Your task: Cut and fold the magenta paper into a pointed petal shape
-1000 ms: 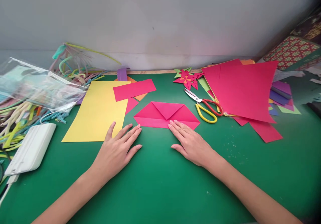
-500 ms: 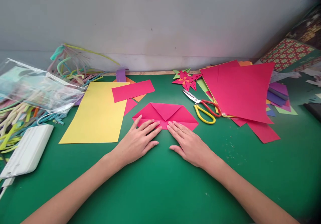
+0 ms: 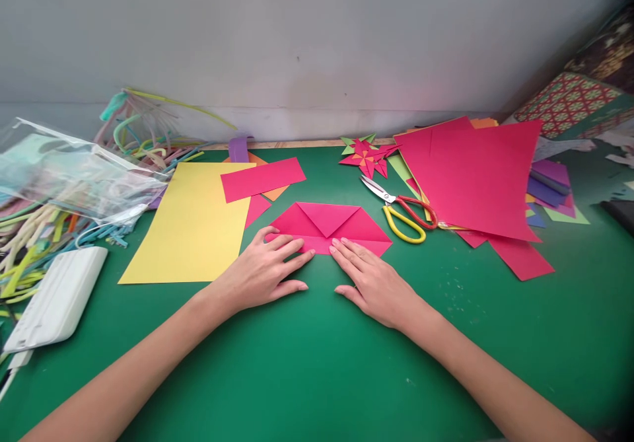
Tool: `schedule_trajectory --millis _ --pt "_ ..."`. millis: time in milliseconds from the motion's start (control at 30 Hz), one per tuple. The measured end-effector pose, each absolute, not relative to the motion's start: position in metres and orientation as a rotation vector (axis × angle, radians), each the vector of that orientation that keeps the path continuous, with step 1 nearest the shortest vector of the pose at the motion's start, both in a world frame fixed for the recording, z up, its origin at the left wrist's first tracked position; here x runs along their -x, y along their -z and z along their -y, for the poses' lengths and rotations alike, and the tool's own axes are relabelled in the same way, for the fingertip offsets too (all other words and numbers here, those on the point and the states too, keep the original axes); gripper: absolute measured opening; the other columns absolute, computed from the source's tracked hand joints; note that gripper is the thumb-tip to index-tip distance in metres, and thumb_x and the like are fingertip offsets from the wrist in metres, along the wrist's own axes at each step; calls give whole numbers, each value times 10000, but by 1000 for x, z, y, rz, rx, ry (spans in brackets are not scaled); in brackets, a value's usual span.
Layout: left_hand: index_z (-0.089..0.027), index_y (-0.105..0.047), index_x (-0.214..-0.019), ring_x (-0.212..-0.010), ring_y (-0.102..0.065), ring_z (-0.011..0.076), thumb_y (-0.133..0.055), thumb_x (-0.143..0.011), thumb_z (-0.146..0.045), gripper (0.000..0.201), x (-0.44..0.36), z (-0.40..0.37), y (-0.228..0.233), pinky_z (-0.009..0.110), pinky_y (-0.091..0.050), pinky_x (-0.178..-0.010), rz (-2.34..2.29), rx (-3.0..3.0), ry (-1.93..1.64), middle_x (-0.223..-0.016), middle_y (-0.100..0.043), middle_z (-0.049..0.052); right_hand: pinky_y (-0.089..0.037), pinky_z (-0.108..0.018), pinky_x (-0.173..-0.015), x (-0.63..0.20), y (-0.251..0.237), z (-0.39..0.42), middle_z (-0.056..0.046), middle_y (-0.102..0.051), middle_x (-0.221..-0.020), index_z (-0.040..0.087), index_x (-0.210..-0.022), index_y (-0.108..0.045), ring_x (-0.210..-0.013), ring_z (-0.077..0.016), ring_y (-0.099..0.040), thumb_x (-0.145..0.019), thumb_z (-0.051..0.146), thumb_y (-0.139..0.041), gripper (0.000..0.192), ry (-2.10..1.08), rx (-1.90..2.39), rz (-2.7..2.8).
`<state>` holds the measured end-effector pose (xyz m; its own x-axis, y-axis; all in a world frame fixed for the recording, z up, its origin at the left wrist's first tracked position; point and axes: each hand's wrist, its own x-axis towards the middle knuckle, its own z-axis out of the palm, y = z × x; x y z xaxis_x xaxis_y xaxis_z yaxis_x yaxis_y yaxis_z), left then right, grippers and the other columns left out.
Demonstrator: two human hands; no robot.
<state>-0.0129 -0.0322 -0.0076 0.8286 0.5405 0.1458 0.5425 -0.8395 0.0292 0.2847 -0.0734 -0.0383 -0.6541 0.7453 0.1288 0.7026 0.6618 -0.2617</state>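
A folded red sheet of paper [image 3: 331, 219] lies flat on the green table [image 3: 317, 356], with a triangular flap pointing toward me at its middle. My left hand [image 3: 270, 265] rests on its left part, fingers spread, the fingertips covering the near left edge. On the near edge right of the middle, my right hand [image 3: 369, 277] lies with its fingers stretched out side by side and the thumb apart. Neither hand grasps the paper; both press or rest on it from above.
Scissors [image 3: 396, 207] with one red and one yellow handle lie right of the folded paper. A yellow sheet [image 3: 183, 224] and a red strip [image 3: 262, 179] are at left, near a white device [image 3: 57, 296]. Red sheets [image 3: 475, 178] and paper stars [image 3: 366, 156] lie at the back right.
My left hand has slid a little to the left along the folded paper, its fingers more bent. My right hand and the paper have stayed in place.
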Motion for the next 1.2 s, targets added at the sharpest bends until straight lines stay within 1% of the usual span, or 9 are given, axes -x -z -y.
schedule_trajectory --millis 267,500,600,767,867,933,1067,1133,1200 --pt "-243 -604 -1477 -1240 -639 342 -525 -1052 -549 529 39 35 10 588 -370 -1118 902 2921 141 -1404 -677 143 -403 -513 -1275 -285 38 73 -132 -394 -1701 157 -1688 -283 -1593 -296 -346 -1081 410 -535 704 -284 1169 2642" --pt "-287 -610 -1485 -1207 -664 325 -570 -1033 -529 515 63 37 13 562 -375 -1134 960 2898 185 -1393 -696 129 -408 -517 -1270 -286 38 73 -127 -390 -1703 179 -1703 -238 -1591 -302 -348 -1083 414 -530 724 -278 1161 2642" --pt "-297 -619 -1480 -1196 -673 319 -584 -1027 -520 507 73 39 13 549 -381 -1137 989 2889 210 -1384 -705 123 -410 -514 -1269 -286 38 73 -127 -395 -1701 178 -1699 -255 -1590 -301 -350 -1081 417 -536 719 -284 1167 2639" --pt "-292 -625 -1474 -1208 -666 335 -587 -1025 -522 506 87 40 12 561 -392 -1113 989 2840 143 -1431 -686 113 -397 -504 -1278 -286 38 73 -127 -394 -1702 139 -1672 -324 -1593 -298 -345 -1088 426 -515 678 -284 1176 2651" --pt "-311 -637 -1453 -1214 -665 334 -595 -1022 -520 481 96 39 9 553 -398 -1114 956 2822 122 -1420 -694 103 -396 -503 -1280 -285 37 73 -128 -401 -1698 141 -1672 -325 -1592 -297 -346 -1085 424 -524 682 -286 1179 2649" --pt "-312 -677 -1389 -1185 -679 319 -613 -1018 -488 416 98 39 7 535 -416 -1110 920 2812 138 -1371 -718 96 -398 -508 -1279 -285 37 73 -130 -407 -1695 154 -1683 -301 -1592 -298 -347 -1081 418 -535 698 -286 1174 2641" --pt "-276 -729 -1229 -1057 -720 256 -632 -1018 -304 234 79 40 6 474 -477 -1061 859 2792 337 -1187 -778 66 -410 -518 -1270 -284 36 73 -133 -416 -1690 176 -1698 -258 -1588 -302 -354 -1076 415 -547 726 -293 1167 2623" --pt "-246 -701 -1287 -1068 -719 252 -614 -1023 -262 279 57 41 9 465 -496 -1045 832 2827 428 -1226 -773 76 -413 -520 -1268 -284 36 73 -132 -420 -1688 185 -1699 -257 -1587 -303 -358 -1075 413 -549 726 -299 1167 2620" --pt "-205 -661 -1372 -1181 -689 275 -587 -1040 -269 346 32 41 13 463 -497 -1074 818 2886 422 -1345 -733 105 -407 -514 -1272 -284 37 73 -128 -422 -1688 186 -1696 -267 -1587 -301 -357 -1079 410 -542 712 -300 1167 2620"
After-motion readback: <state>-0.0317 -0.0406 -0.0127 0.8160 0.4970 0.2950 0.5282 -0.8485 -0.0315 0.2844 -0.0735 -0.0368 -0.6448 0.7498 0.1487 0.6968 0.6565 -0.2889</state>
